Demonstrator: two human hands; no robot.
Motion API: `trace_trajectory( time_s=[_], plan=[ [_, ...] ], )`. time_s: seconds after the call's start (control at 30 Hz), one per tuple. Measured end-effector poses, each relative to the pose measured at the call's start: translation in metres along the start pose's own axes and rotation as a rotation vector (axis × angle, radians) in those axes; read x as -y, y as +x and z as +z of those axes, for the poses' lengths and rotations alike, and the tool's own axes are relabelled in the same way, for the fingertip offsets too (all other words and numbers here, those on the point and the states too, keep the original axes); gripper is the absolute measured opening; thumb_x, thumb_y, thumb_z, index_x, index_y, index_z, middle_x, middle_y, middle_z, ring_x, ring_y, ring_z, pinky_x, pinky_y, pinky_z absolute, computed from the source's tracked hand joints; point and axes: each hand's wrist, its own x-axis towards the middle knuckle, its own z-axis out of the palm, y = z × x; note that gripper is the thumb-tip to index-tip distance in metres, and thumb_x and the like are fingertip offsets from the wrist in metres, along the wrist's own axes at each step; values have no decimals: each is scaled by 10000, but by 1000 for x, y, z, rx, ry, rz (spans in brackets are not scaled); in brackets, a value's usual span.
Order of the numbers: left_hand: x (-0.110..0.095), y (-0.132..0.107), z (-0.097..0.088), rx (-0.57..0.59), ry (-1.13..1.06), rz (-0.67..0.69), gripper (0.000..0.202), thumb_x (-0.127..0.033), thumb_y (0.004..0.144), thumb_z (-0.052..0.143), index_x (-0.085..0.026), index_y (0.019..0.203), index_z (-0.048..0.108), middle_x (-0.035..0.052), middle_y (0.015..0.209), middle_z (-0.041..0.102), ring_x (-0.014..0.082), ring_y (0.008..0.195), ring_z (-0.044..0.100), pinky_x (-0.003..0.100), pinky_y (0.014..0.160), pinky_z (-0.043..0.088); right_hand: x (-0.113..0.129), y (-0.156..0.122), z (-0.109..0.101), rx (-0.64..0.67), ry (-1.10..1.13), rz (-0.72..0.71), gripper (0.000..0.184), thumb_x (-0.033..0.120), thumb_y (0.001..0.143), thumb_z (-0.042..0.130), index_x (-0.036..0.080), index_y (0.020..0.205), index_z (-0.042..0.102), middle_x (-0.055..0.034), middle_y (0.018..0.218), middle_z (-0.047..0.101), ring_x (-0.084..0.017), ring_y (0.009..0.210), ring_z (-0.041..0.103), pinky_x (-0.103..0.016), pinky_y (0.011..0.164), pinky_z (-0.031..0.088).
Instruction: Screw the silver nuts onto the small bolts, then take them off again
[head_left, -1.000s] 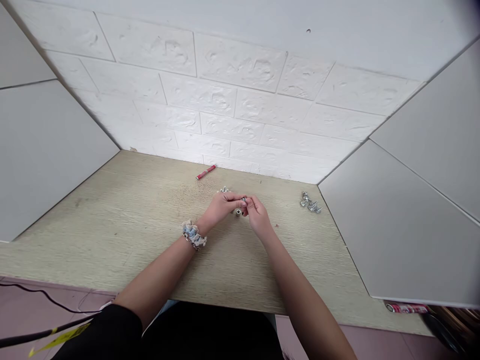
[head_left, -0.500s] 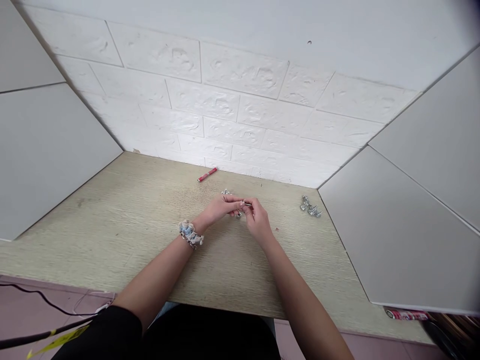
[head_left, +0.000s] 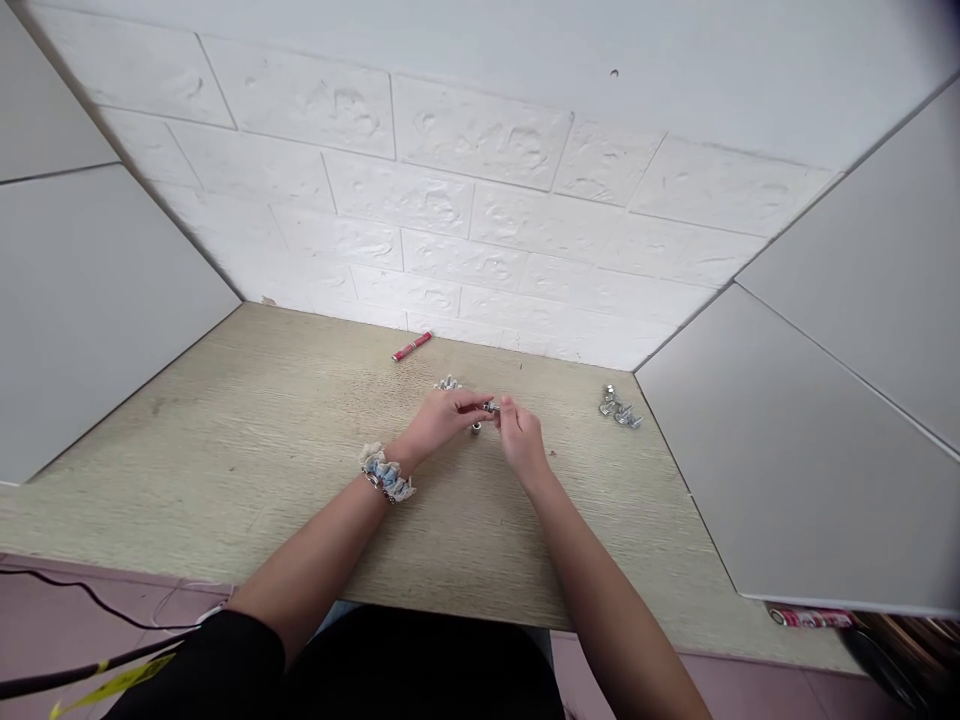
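Observation:
A small silver bolt (head_left: 491,406) spans the gap between my two hands, over the middle of the table. My left hand (head_left: 444,415) pinches its left end, where a nut seems to sit. At the other end, the thumb and fingers of my right hand (head_left: 519,440) are closed round the bolt. Just below the fingertips lies a loose metal nut (head_left: 476,428). Beyond my left hand is a small group of silver bolts (head_left: 448,383), partly hidden by that hand. The exact fit of nut and bolt is too small to make out.
Several silver bolts with nuts (head_left: 619,408) lie in a pile at the right, near the side panel (head_left: 795,460). A red pen-like tube (head_left: 412,346) rests by the white brick-patterned wall (head_left: 465,240). Reddish specks dot the wooden tabletop (head_left: 300,450).
My hands have drawn slightly apart, and more of the bolt shows between them. My right fingers have shifted their hold along its right end.

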Motion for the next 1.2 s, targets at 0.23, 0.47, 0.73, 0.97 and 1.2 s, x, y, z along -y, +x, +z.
trace_trajectory(
  time_s=[0.23,0.47,0.73,0.97,1.2],
  plan=[
    [-7,-1,-2,44,67,102,203,-310,788,559,-230,937,672,-8,764,677,113,668,573,210,638,411,-5,6,-1,130,167,92,528,609,776,337,169,516,467,1,471,443,-106,465,395,-238,476,292],
    [-6,1,2,39,20,73,175,-290,771,575,-228,896,681,-24,742,680,115,681,586,207,655,412,0,6,-4,181,200,129,517,600,777,344,168,518,461,16,449,415,-90,439,370,-238,475,289],
    [-2,1,4,20,4,1,189,-326,748,588,-222,864,694,-20,783,682,121,695,586,208,639,413,5,5,-7,211,142,69,397,475,796,361,175,552,452,23,496,407,-99,506,380,-238,511,294],
    [1,1,7,14,71,13,258,-345,740,607,-238,966,666,-14,764,671,118,670,568,210,603,397,-6,8,-3,90,334,44,140,222,656,458,212,767,374,38,706,468,-99,594,410,-227,561,341],
    [-4,-1,7,-13,136,97,190,-351,774,569,-224,845,690,-14,757,662,108,668,557,206,645,397,-3,5,-4,82,122,107,470,534,824,266,181,560,429,1,546,448,-127,570,430,-261,585,332]
  ],
)
